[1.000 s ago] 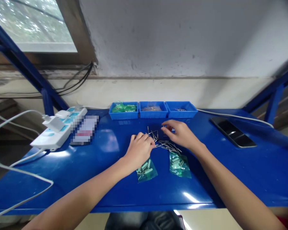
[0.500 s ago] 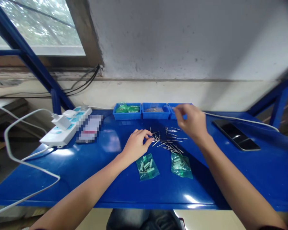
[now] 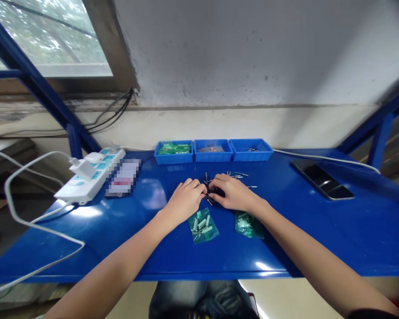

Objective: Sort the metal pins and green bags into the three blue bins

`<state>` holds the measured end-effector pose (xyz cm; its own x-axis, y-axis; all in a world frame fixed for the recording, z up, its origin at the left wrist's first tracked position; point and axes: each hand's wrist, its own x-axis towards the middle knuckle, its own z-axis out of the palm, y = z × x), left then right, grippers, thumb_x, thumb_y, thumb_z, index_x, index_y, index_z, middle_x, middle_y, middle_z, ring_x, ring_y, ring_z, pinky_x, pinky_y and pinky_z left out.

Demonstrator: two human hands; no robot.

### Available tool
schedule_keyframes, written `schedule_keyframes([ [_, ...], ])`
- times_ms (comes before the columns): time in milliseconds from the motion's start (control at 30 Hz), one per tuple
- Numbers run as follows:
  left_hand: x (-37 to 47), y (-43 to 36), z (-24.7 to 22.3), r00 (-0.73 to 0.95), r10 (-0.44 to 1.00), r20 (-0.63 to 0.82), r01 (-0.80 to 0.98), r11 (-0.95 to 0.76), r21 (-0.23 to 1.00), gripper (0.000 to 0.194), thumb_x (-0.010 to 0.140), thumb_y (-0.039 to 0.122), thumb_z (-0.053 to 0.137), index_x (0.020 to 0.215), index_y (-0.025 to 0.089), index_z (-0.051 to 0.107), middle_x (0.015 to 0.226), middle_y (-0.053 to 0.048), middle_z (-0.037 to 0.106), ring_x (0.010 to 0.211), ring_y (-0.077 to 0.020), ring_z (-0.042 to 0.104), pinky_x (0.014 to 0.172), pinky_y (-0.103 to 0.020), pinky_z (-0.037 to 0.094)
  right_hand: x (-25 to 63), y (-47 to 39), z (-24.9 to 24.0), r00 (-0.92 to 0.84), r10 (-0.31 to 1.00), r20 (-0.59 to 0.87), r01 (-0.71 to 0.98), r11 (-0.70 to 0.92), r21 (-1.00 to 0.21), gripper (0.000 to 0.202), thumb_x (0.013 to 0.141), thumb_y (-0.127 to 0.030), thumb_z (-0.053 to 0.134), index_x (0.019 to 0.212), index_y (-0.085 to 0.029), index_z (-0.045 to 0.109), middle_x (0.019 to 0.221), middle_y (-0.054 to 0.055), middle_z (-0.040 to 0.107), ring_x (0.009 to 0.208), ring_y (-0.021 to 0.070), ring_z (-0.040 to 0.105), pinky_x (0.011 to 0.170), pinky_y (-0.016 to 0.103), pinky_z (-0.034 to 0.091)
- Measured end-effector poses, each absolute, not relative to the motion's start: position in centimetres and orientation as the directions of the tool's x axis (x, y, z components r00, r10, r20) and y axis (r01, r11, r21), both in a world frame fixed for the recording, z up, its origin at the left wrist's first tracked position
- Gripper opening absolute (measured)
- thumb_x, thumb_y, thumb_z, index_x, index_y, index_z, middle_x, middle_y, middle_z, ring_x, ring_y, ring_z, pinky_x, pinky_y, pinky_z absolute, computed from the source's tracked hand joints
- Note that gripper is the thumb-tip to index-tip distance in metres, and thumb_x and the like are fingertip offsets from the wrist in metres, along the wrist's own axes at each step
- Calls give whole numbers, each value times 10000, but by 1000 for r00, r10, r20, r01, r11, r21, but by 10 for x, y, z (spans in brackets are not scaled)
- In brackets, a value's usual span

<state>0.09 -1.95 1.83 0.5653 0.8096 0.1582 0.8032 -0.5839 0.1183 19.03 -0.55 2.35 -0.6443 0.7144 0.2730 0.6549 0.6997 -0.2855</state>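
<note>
Head view: left hand (image 3: 187, 197) and right hand (image 3: 231, 192) curl at pins (image 3: 209, 200), grip indeterminable; pinch each pin singly

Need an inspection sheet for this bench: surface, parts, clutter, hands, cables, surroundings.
Surface: blue table, glossy, showing light reflections.
Job's things: thin metal pins scattered loose; left green bag and right green bag nearer the person, with pale pieces inside; three blue trays in a row behind.
Clutter: phone at right; pixelated flat item beside the power strip at left.
Hands: left hand and right hand close together at the pins; grips hidden.
Cables: white cable crosses the table's left side.
Surroundings: window, marked wall.
</note>
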Motion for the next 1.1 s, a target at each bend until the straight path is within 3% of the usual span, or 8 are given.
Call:
schedule_keyframes([
  [233, -3, -18, 16, 584, 791, 180, 779, -609, 151, 108, 898, 183, 438, 847, 189, 534, 896, -49, 562, 877, -221, 484, 724, -339, 407, 192, -7, 22, -697, 674, 246, 626, 739, -249, 131, 818, -312, 566, 821, -181, 570, 846, 55, 537, 823, 187, 483, 694, 294, 371],
  [467, -1, -15, 14, 462, 827, 321, 702, -562, 438, 121, 922, 256, 418, 906, 189, 517, 855, -34, 597, 862, -207, 506, 785, -344, 427, 192, -6, 27, -627, 616, 476, 655, 748, -105, 224, 917, -284, 408, 839, -178, 589, 797, 58, 568, 774, 170, 487, 684, 280, 372],
  [567, -6, -13, 16, 469, 820, 329, 664, -572, 480, 142, 899, 288, 466, 990, 198, 528, 862, -30, 594, 891, -205, 517, 803, -345, 428, 212, 8, 43, -454, 602, 657, 772, 634, -48, 287, 920, -318, 385, 799, -178, 604, 761, 67, 577, 762, 183, 495, 709, 302, 379],
  [633, -11, -12, 17, 551, 784, 286, 650, -618, 442, 140, 887, 270, 483, 993, 213, 554, 931, -36, 587, 927, -202, 513, 833, -351, 413, 229, 20, 53, -222, 616, 756, 889, 446, -102, 282, 910, -332, 388, 850, -174, 613, 789, 85, 590, 781, 206, 509, 720, 328, 384],
  [767, -18, -12, 19, 655, 745, 123, 677, -652, 342, 111, 875, 275, 507, 938, 252, 596, 997, -24, 558, 992, -213, 474, 844, -365, 385, 249, 30, 52, 56, 685, 727, 955, 176, -239, 344, 859, -371, 469, 1082, -127, 566, 937, 144, 596, 885, 274, 525, 758, 386, 399],
  [833, -17, -13, 19, 641, 763, 87, 713, -634, 301, 93, 874, 276, 509, 868, 232, 590, 973, -21, 552, 968, -215, 468, 814, -361, 383, 244, 23, 44, -42, 766, 642, 926, 271, -262, 328, 856, -371, 482, 1071, -139, 568, 905, 123, 607, 885, 265, 533, 777, 383, 406],
  [933, -13, -14, 19, 588, 801, 115, 757, -595, 270, 125, 893, 240, 463, 815, 195, 551, 925, -31, 563, 920, -214, 471, 778, -351, 381, 220, 3, 33, -372, 786, 494, 795, 545, -268, 240, 868, -356, 486, 1001, -188, 592, 858, 68, 619, 859, 218, 539, 769, 337, 412],
  [1100, -11, -11, 22, 497, 844, 201, 723, -531, 441, 152, 904, 189, 381, 823, 186, 510, 847, -30, 582, 837, -194, 489, 762, -321, 400, 186, -18, 34, -628, 680, 378, 685, 714, -145, 183, 893, -302, 463, 961, -202, 601, 866, 57, 620, 830, 191, 518, 709, 299, 372],
])
